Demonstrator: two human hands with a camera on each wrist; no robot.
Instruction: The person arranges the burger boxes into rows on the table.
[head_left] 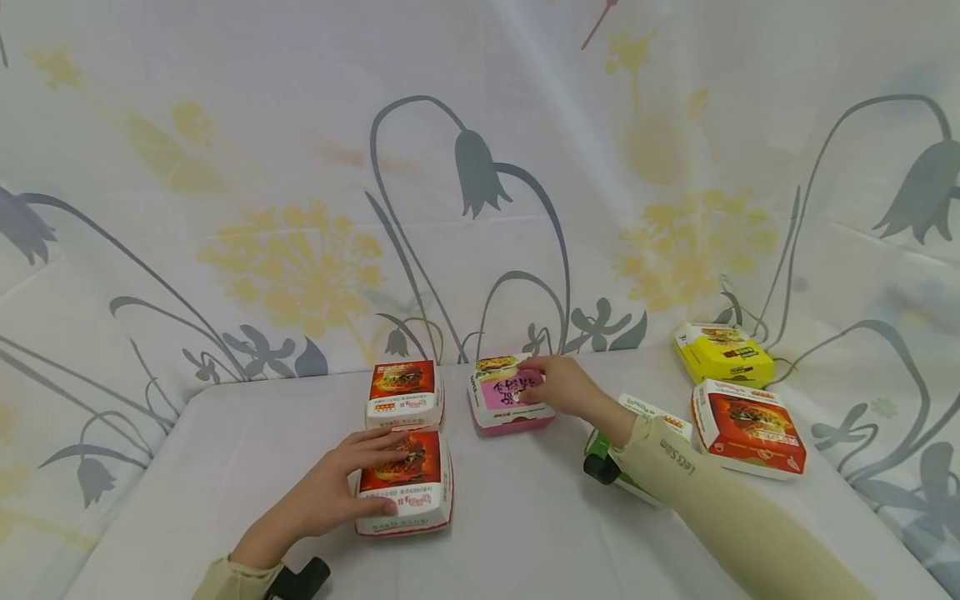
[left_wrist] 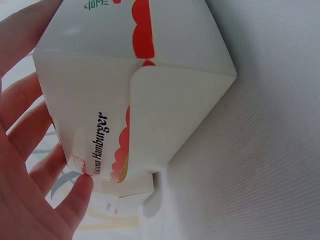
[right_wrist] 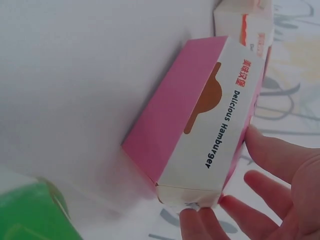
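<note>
My left hand (head_left: 341, 479) rests on a red-and-white hamburger box (head_left: 405, 483), fingers spread across its top and left edge. Directly behind that box sits a matching red hamburger box (head_left: 401, 392). To the right, my right hand (head_left: 562, 387) holds a pink-and-white hamburger box (head_left: 498, 392) at its right end. In the right wrist view, the thumb lies on the top of the pink box (right_wrist: 190, 110) while other fingertips press against its end wall. The left wrist view shows the closed white side of the front red box (left_wrist: 95, 110), with fingers along its edge.
A green-and-white box (head_left: 637, 492) lies partly under the right sleeve. Farther right are another red box (head_left: 750, 425) and a yellow box (head_left: 723, 354) behind it. A flower-patterned curtain (head_left: 300, 167) stands behind the white table surface (head_left: 225, 450).
</note>
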